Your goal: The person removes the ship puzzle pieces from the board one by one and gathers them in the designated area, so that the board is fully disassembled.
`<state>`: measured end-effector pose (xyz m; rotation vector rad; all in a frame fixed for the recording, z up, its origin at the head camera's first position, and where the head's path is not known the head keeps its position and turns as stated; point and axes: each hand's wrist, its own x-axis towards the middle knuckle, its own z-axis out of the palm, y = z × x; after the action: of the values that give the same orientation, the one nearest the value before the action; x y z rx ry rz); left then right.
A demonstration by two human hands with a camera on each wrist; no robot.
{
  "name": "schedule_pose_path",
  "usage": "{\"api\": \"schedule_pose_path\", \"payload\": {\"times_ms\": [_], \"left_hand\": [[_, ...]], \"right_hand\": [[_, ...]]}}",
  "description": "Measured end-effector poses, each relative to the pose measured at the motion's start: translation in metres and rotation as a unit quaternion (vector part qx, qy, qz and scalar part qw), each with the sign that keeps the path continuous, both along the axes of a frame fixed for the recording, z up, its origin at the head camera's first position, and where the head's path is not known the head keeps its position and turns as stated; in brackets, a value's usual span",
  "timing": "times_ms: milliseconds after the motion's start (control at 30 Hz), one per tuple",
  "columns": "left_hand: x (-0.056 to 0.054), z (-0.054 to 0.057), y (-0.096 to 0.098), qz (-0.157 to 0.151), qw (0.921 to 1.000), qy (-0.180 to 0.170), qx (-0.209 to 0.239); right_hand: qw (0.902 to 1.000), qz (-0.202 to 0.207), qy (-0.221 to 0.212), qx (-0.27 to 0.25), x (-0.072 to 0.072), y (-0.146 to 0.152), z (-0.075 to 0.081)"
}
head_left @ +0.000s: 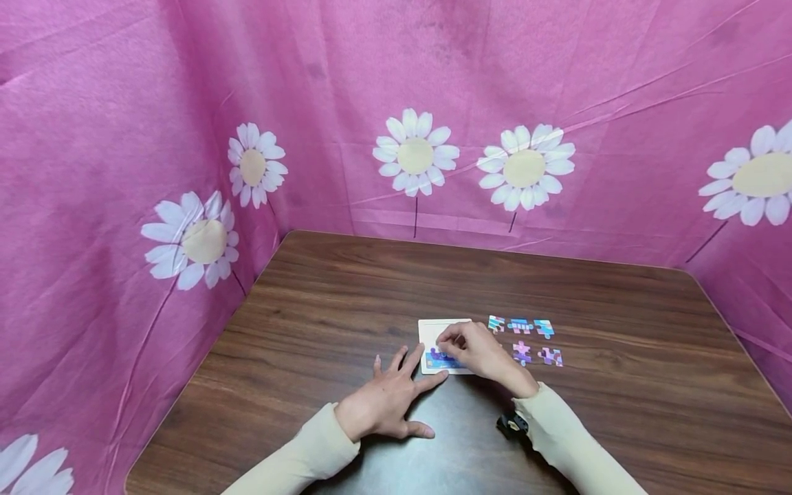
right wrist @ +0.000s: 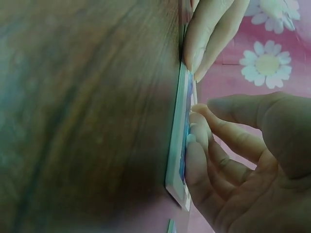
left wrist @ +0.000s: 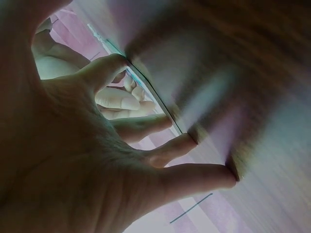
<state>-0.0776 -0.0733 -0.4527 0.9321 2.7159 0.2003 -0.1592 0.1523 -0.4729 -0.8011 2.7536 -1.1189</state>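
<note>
The pale-rimmed puzzle tray (head_left: 428,331) bears blue and purple pieces (head_left: 436,361).

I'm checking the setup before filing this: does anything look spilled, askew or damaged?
Nothing stands out: the puzzle tray lies flat on the table, and five loose pieces lie in two rows to its right. No spill or damage shows.

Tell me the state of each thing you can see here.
Puzzle tray: lying flat, partly filled.
Loose puzzle pieces: five visible, outside the tray.
Left hand: fingers spread, at the tray's edge.
Right hand: fingers bent over the tray; any grip unclear.
Black device: at the right wrist.
Curtain: hanging, creased.
</note>
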Motion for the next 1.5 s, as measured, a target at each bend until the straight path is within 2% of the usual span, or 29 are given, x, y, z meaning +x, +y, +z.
{"api": "schedule_pose_path", "payload": {"times_ms": [500,1133,1500], "left_hand": [[0.0003,-0.0017,0.0007,0.002,1.0,0.0,0.006],[-0.0001,-0.0038,0.002,0.006,1.0,-0.004,0.0],[-0.0005,-0.003,0.002,0.009,0.9999,-0.005,0.003]], "right_hand": [[0.9994,0.027,0.016,0.01,0.0041,-0.0032,0.0021],[0.9984,0.024,-0.05,0.014,0.0033,0.001,0.0059],[0.9976,0.031,-0.062,0.003,0.0049,0.0018,0.0081]]}}
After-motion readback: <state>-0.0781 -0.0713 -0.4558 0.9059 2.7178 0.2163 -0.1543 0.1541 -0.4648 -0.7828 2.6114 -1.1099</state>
